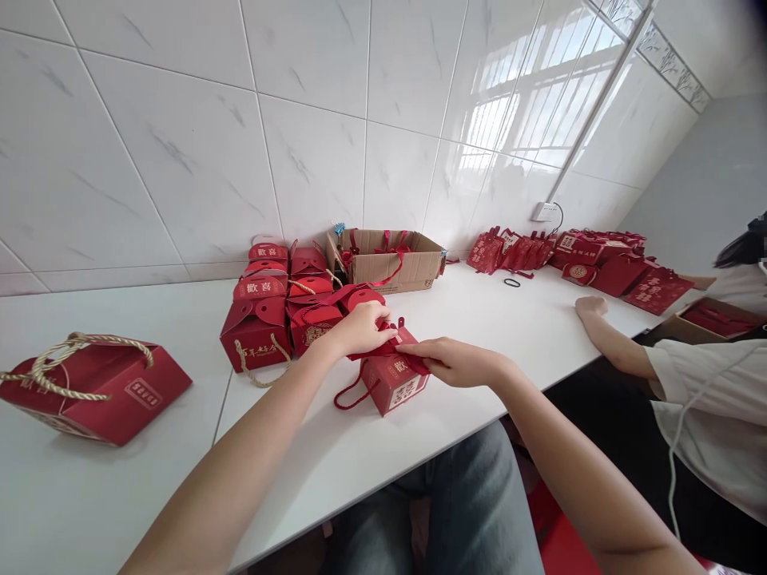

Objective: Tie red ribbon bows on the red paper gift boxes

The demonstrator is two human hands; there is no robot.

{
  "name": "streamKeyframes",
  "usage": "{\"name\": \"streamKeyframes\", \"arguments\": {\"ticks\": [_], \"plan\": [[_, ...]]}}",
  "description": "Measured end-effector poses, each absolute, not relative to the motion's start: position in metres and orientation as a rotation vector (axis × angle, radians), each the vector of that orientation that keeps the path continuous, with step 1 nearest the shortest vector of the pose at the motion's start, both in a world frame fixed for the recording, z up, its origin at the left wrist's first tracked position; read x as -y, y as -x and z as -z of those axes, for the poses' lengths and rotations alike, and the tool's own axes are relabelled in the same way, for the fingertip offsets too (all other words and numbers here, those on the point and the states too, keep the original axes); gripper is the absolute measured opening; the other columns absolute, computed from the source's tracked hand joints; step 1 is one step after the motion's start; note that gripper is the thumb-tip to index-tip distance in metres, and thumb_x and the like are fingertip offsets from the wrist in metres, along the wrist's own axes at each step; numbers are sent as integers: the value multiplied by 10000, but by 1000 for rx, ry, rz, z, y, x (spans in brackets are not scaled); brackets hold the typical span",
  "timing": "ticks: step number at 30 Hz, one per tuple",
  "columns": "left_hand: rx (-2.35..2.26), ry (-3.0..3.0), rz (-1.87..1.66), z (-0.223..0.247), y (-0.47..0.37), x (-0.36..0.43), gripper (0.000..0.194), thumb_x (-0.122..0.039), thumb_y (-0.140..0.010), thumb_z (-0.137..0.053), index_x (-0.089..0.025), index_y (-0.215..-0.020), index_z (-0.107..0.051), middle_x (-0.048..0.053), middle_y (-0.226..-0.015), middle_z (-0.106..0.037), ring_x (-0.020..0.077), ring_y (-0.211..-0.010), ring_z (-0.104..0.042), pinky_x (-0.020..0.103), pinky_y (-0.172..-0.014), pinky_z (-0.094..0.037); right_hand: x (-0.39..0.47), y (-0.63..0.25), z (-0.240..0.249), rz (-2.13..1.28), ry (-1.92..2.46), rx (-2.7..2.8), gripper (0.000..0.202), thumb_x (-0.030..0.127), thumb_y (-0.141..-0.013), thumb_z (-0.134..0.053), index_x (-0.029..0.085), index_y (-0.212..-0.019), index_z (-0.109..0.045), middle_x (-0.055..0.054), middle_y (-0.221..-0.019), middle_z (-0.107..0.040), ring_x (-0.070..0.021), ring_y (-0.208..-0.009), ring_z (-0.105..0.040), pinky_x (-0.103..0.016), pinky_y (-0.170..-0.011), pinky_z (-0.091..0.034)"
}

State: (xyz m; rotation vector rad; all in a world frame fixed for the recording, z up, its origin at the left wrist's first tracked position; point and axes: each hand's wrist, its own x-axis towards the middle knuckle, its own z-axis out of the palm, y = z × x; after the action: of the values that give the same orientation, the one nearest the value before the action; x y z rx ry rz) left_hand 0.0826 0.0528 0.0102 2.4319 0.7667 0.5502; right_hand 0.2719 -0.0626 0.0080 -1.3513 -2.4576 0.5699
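Note:
A small red gift box [395,382] with a dark red cord handle rests on the white table in front of me. Red ribbon [375,350] lies across its top. My left hand [367,326] pinches the ribbon at the box's upper left, fingers closed. On the right side of the top, my right hand [449,359] has its fingers pressed together on the ribbon. Just behind the box and to the left stand several finished-looking red boxes [255,327] with rope handles.
A cardboard box [389,270] holding red ribbons stands by the tiled wall. One larger red box [129,391] with gold rope sits far left. Red bags [509,251] and more red boxes [617,267] lie at the right, near another person's arm [617,343].

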Motion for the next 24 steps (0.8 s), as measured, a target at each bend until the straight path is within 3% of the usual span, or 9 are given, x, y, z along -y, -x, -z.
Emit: {"name": "streamKeyframes", "arguments": {"ticks": [10,24], "plan": [[-816,-2455,-635,-4,-86,-55,231,-366,-745,-576,-185,-640,-478,39,-769,-547,168,-681,-506,282,-584,-374,58,-277,-11,-639,1283,2527,558,108,-868,-364,245,-1408,-391,-51,-990,-672,-145,-723,-548,-271,-668,-451],[-831,-2481,-610,-1,-87,-59,294,-394,-742,-583,-188,-602,-427,33,-727,-536,154,-650,-490,272,-559,-350,58,-282,-14,-742,1227,2465,563,85,-825,-422,230,-1368,-458,-32,-870,-650,-132,-682,-506,-254,-623,-434]]}}
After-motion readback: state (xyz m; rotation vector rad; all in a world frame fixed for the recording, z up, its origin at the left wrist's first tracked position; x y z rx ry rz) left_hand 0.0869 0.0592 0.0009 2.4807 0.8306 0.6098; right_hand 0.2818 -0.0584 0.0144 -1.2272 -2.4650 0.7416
